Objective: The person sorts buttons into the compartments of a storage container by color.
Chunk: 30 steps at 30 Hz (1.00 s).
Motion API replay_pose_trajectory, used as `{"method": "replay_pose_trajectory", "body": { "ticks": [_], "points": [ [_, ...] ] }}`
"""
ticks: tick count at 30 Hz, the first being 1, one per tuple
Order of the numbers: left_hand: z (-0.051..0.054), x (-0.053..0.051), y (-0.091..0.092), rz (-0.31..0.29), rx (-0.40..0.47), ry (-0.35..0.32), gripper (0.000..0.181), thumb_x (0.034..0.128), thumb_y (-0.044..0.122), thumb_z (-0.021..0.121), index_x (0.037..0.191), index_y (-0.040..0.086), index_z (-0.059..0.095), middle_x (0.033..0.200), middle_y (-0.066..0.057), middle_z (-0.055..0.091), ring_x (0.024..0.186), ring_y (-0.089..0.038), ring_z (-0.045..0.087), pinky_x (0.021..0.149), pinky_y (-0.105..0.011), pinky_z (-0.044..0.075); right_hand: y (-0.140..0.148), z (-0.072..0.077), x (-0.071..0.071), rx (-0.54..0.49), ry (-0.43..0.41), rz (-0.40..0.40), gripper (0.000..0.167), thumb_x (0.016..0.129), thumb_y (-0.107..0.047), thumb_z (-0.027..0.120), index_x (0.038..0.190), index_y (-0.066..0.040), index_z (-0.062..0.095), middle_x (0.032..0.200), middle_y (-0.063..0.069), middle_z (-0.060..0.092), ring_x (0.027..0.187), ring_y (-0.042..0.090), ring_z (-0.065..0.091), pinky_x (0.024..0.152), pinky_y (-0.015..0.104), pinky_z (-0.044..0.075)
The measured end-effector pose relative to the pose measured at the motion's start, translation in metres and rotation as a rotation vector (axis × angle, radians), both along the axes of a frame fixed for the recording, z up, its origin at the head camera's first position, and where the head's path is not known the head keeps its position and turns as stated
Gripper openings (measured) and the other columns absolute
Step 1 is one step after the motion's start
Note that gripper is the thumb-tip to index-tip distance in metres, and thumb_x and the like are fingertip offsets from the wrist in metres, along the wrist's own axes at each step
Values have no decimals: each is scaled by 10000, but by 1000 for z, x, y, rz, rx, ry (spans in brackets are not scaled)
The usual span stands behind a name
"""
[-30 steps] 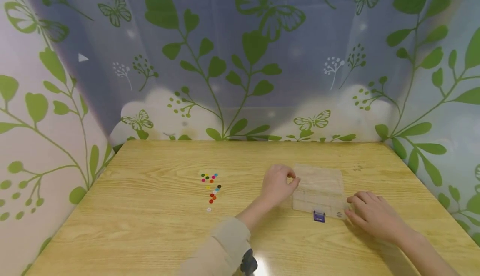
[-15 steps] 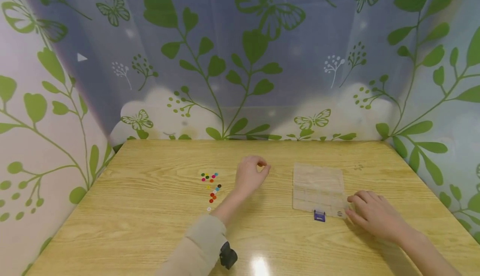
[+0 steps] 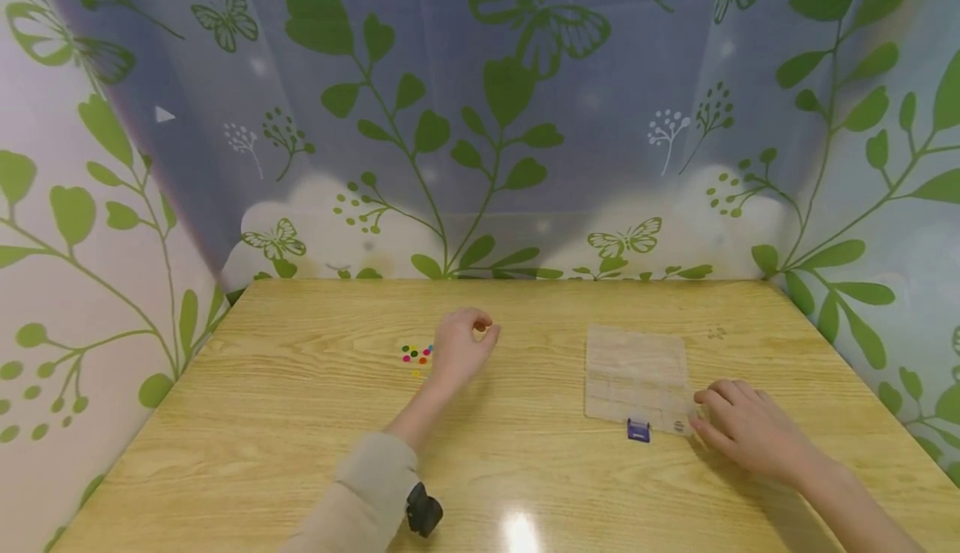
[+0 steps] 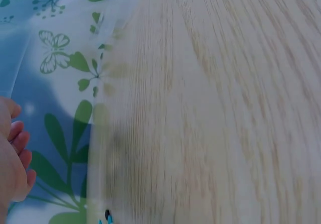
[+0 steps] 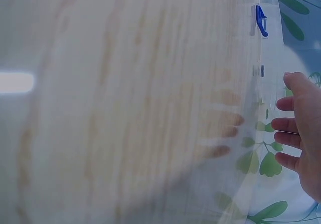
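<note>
Small coloured round discs, like buttons (image 3: 414, 354), lie on the table at left in the head view. My left hand (image 3: 459, 348) hovers beside and partly over them, hiding the nearer ones. Its fingers are loosely bent, and nothing shows between them. In the left wrist view, a few teal and black discs (image 4: 109, 217) show at the bottom edge. A flat clear plastic box (image 3: 636, 361) with a purple-blue clasp (image 3: 638, 430) on its front lies at right. My right hand (image 3: 750, 429) rests at the box's right edge, fingers relaxed and holding nothing; whether they touch it, I cannot tell.
The wood-grain table (image 3: 300, 453) meets a patterned curtain (image 3: 450, 161) at its back and sides. Faint clear marks or bits (image 3: 717, 333) lie behind the box to the right. A black device (image 3: 423, 510) sits on my left wrist.
My left hand has moved left from the box's left edge across the table to the coloured discs. My right hand and the box stay in place.
</note>
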<state>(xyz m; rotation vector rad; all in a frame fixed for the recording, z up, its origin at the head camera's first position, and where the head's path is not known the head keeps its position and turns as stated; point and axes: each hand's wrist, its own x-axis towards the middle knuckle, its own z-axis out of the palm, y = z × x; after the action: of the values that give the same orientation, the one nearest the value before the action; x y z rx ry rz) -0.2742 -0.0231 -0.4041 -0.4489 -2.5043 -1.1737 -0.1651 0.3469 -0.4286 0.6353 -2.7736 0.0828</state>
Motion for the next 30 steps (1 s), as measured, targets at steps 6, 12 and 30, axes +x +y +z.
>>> {"method": "replay_pose_trajectory", "body": {
  "ticks": [6,12,30],
  "points": [
    [-2,-2,-15,30,-5,-6,158,853,167,642,917,22,655,878,-84,620,897,-265,517,823,-427,379,1,0,-1,3,-7,-2,270,857,-278,647,1012,-57,627,977,67,566,924,303,537,696,485,433],
    [-10,-3,-29,50,-19,-16,163,845,169,655,910,19,658,866,-75,613,889,-269,518,810,-413,388,1,0,-3,8,-20,-3,277,866,-287,638,1024,-60,626,986,67,566,933,302,534,706,487,433],
    [-27,1,-55,97,-38,-88,242,808,183,701,916,-30,655,863,-133,632,861,-289,533,779,-419,401,2,-3,-2,-6,-32,-12,282,869,-292,637,1029,-60,624,991,66,563,946,308,528,709,497,426]
  ]
}}
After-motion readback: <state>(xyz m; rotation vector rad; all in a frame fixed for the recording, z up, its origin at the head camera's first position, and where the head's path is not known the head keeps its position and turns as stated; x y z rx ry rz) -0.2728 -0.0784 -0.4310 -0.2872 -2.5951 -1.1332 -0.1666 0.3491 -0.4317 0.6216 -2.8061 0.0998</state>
